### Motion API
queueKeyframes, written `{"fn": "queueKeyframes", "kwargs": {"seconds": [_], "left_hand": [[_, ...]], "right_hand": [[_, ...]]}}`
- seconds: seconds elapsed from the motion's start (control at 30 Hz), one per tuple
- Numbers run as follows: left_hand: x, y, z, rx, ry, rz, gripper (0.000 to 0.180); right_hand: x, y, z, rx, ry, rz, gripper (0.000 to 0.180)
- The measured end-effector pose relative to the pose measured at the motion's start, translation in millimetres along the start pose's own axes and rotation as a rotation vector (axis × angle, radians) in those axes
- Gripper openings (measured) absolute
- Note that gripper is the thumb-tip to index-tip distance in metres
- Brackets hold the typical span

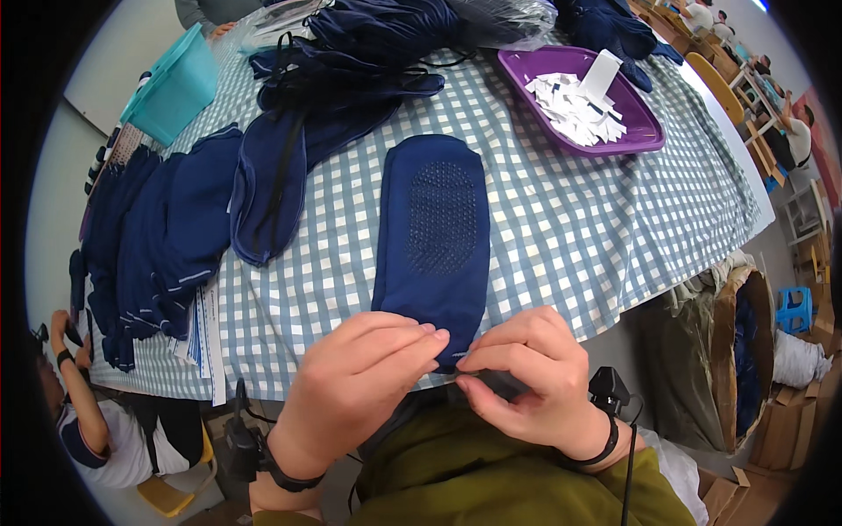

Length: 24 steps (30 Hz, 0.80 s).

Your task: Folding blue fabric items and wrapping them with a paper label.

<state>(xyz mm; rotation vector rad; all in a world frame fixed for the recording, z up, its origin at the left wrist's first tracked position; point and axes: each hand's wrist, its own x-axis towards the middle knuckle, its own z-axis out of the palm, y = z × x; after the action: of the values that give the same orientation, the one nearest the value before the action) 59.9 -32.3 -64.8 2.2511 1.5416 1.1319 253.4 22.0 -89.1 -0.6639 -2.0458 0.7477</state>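
Observation:
A navy sock-shaped fabric cover (434,228) lies flat on the table in front of me, its rounded end pointing away. An oval patch of small grip dots covers its upper face. My left hand (355,373) is closed at the left of its near end, with the fingertips pressed together on the fabric. At the near right corner, by a short pale stitched mark, my right hand (535,377) pinches the edge between thumb and fingers. My left fingers hide part of the near edge.
A purple tray (645,131) of white fabric labels stands at the far right. Navy fabric pieces (171,228) are piled on the left, with bundled ones (386,35) behind. A teal basket (180,88) is at the far left. Another person (114,438) sits at left.

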Motion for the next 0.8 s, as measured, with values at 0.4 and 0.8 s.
{"fn": "queueKeyframes", "kwargs": {"seconds": [0.4,0.8], "left_hand": [[-15.6,-3.4,-22.0,0.113,-0.013,-0.092,0.021],[-25.7,-3.7,-23.5,0.15,0.013,-0.03,0.023]], "right_hand": [[7.5,-6.8,5.1,-0.071,-0.082,0.056,0.03],[2.0,-0.9,11.6,-0.041,-0.006,-0.061,0.028]]}}
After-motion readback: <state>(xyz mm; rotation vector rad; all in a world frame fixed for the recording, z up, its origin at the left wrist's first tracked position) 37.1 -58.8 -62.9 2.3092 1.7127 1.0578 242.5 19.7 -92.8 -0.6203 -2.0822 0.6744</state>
